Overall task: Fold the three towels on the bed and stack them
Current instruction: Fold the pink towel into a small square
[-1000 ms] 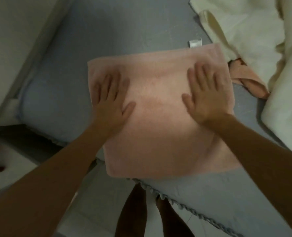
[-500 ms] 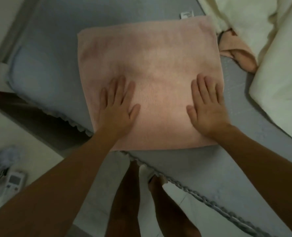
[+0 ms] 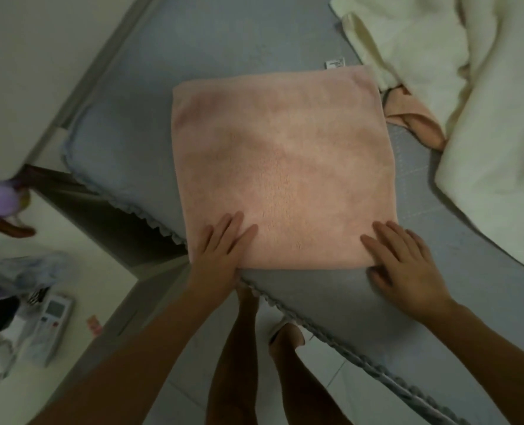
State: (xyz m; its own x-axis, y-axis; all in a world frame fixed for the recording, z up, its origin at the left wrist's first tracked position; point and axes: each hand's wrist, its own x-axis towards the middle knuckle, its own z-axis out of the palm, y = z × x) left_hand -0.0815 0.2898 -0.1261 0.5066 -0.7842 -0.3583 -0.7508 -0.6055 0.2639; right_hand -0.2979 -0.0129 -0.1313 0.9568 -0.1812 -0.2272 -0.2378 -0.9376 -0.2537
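Observation:
A pink towel [image 3: 282, 161] lies folded into a flat square on the grey bed [image 3: 224, 38], with a white label at its far right corner. My left hand [image 3: 224, 240] rests flat on its near left corner, fingers spread. At the near right corner my right hand [image 3: 404, 265] lies half on the towel and half on the sheet, fingers apart. A crumpled orange-pink towel [image 3: 413, 118] peeks out at the right, partly under a cream towel [image 3: 407, 35].
A cream blanket or pillow [image 3: 499, 167] fills the right side of the bed. The bed's frilled edge [image 3: 331, 332] runs diagonally below my hands, with my legs and feet [image 3: 285, 335] beyond it. On the floor at left lie a remote control [image 3: 52, 317] and some bags.
Both hands have slid back along the pink towel from its far half to its near edge. The towel stays flat in place.

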